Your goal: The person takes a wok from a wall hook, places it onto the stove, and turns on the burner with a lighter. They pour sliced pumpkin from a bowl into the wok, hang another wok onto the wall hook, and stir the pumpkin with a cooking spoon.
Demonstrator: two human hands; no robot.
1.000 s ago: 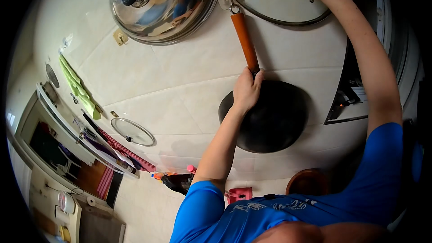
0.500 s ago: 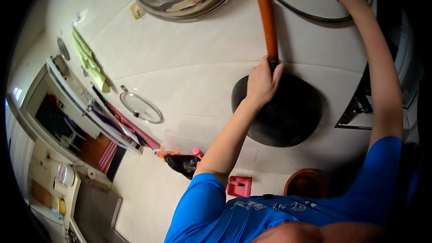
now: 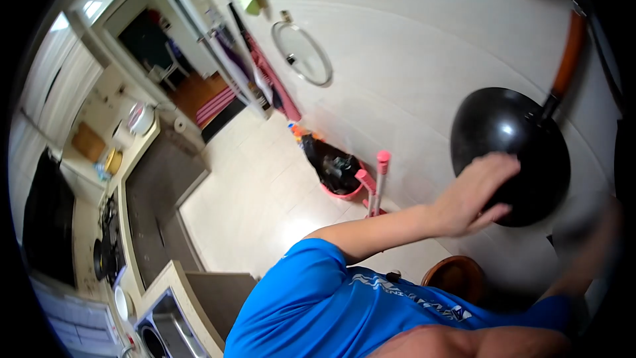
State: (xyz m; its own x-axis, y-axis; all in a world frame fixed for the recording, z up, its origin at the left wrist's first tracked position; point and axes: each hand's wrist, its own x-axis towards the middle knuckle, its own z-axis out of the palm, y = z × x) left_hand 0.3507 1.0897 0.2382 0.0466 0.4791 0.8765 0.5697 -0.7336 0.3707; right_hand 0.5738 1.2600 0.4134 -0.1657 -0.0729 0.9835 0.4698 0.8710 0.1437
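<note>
My left hand (image 3: 478,192) is off the handle, its fingers apart and holding nothing, just in front of the lower left part of the black wok (image 3: 513,149). The wok hangs on the tiled wall by its orange-brown handle (image 3: 571,53), with its rounded underside facing out. At the right edge my right hand (image 3: 601,229) is smeared by motion below and right of the wok; its fingers cannot be made out. A grey blur lies beside it.
A glass lid (image 3: 311,59) hangs on the wall. On the floor stand a pink bin with a black bag (image 3: 331,169), pink-tipped handles (image 3: 383,159) and a brown bucket (image 3: 457,275). To the left are a counter with a sink (image 3: 175,325), a stove (image 3: 109,235) and a doorway.
The view has swung left, bringing the sink and stove in. My left hand has let go of the wok's handle and opened. My right hand has moved down from the large glass lid.
</note>
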